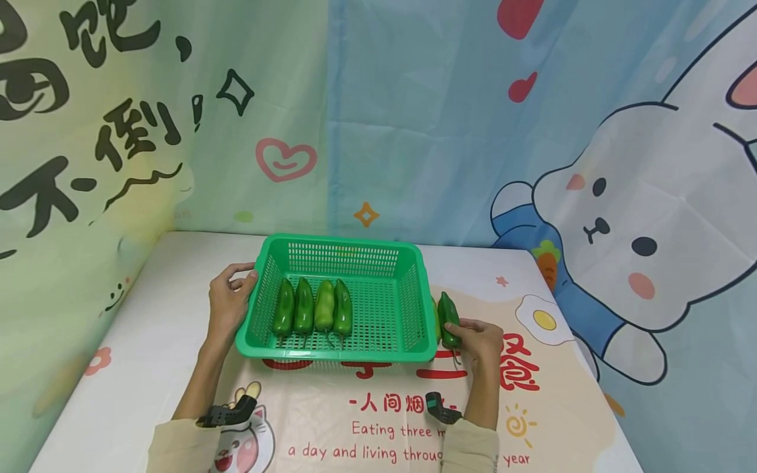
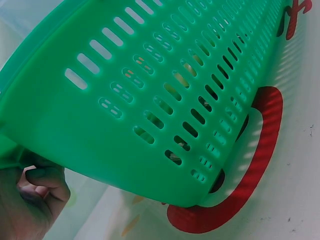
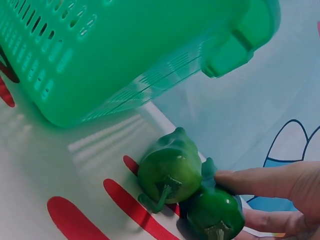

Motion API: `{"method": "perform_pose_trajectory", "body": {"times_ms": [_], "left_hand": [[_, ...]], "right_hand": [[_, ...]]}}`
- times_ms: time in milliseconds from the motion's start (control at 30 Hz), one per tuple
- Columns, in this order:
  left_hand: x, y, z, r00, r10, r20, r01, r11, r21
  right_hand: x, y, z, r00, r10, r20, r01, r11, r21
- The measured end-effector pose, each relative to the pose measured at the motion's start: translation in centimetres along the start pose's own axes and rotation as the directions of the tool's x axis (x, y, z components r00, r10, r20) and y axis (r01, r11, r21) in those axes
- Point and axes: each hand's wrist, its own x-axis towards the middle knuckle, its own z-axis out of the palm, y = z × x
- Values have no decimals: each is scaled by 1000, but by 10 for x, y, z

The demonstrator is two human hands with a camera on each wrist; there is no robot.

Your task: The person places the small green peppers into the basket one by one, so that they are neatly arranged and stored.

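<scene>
A green plastic basket (image 1: 372, 315) stands on the table, with several green peppers (image 1: 304, 309) lying side by side in its left half. At its left rim my left hand (image 1: 227, 299) grips the edge, its fingers curled under the lip in the left wrist view. Just outside the right wall, my right hand (image 1: 481, 339) pinches a dark green pepper (image 1: 448, 315) between thumb and fingers. Close against that one lies a lighter green pepper (image 3: 170, 170), mostly hidden behind the basket wall in the head view.
A printed mat (image 1: 367, 443) with red lettering covers part of the white tabletop (image 1: 195, 263). Behind the table hangs a cartoon backdrop (image 1: 408, 131). Black wrist-camera mounts (image 1: 230, 414) sit by both sleeves.
</scene>
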Motion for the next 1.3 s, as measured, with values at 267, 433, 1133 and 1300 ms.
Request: {"method": "perform_pose_trajectory", "body": {"times_ms": [267, 433, 1133, 1300], "left_hand": [[-1, 1, 0, 1000, -5, -2, 5, 1000, -3], [-1, 1, 0, 1000, -12, 1, 12, 1000, 1], [-1, 2, 0, 1000, -7, 0, 7, 1000, -7], [-2, 2, 0, 1000, -9, 2, 9, 1000, -12]], "right_hand": [[1, 0, -1, 1000, 22, 18, -23, 996, 86], [0, 1, -3, 999, 19, 42, -25, 988, 152], [-9, -10, -13, 997, 33, 71, -48, 975, 217], [-11, -12, -14, 998, 43, 49, -51, 979, 197]]}}
